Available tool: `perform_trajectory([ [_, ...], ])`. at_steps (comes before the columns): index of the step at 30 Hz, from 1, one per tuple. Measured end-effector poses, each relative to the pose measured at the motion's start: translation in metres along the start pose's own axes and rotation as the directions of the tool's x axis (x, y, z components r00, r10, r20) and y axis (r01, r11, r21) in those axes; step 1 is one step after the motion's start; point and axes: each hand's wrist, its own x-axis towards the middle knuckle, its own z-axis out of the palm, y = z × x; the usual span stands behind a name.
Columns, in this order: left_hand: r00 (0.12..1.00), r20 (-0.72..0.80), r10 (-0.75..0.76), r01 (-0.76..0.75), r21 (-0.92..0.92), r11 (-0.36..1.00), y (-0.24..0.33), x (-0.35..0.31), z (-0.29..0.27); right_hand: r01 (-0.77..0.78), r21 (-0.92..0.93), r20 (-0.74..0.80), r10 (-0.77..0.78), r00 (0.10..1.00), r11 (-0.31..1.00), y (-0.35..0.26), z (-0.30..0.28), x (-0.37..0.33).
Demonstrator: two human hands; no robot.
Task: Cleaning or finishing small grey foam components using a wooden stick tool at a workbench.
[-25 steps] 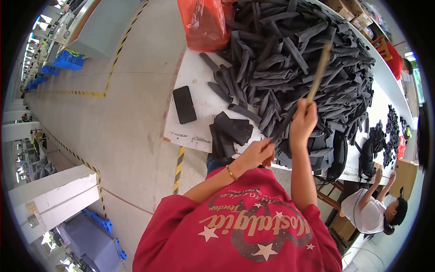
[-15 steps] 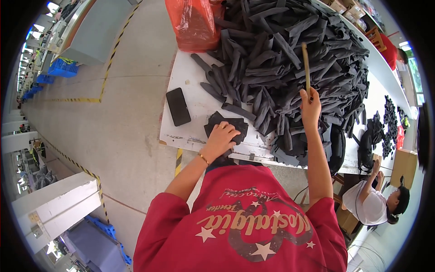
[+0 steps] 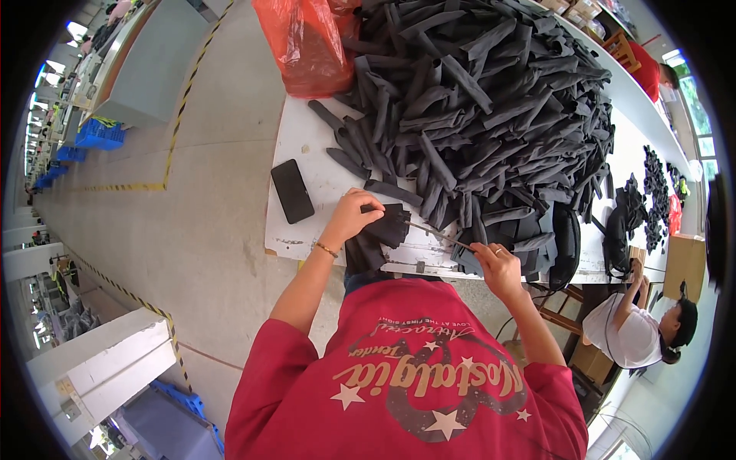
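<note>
My left hand is closed in a pinch at the edge of a small stack of black fabric pieces on the white table. A dark flap of fabric hangs over the table's front edge below it. In my right hand is a thin stick, gripped at one end and lying low over the table. Its far end reaches the black pieces, and I cannot tell whether it has gone inside one. Beyond both hands rises a big heap of dark grey fabric tubes.
A black phone lies left of the stack. Behind it stands a red plastic bag. Near my right hand are flat grey fabric pieces and a black rounded object. Another person sits at the right.
My right hand has swung the stick down from over the heap to the small stack. My left hand has gone from lying on the stack to pinching its edge.
</note>
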Motion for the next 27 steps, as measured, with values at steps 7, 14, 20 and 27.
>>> perform_trajectory([
  [7, 0.999, 0.044, 0.014, -0.013, -0.016, 1.0, 0.015, 0.005, 0.007, 0.015, 0.021, -0.022, -0.014, 1.0, 1.0, -0.004, 0.031, 0.014],
  [14, 0.754, -0.454, 0.475, -0.355, 0.327, 0.876, 0.104, 0.004, 0.024, -0.335, 0.642, 0.199, 0.272, 0.942, 0.69, -0.028, 0.095, 0.04],
  [20, 0.88, 0.001, -0.474, -0.082, -0.985, -0.154, 0.023, -0.018, 0.066, -0.367, 0.673, 0.306, 0.21, 0.929, 0.642, -0.064, 0.086, 0.057],
  [27, 0.791, -0.138, -0.596, -0.244, -0.965, -0.101, 0.058, -0.005, 0.078, -0.27, 0.566, 0.07, 0.28, 0.957, 0.779, -0.08, 0.101, 0.048],
])
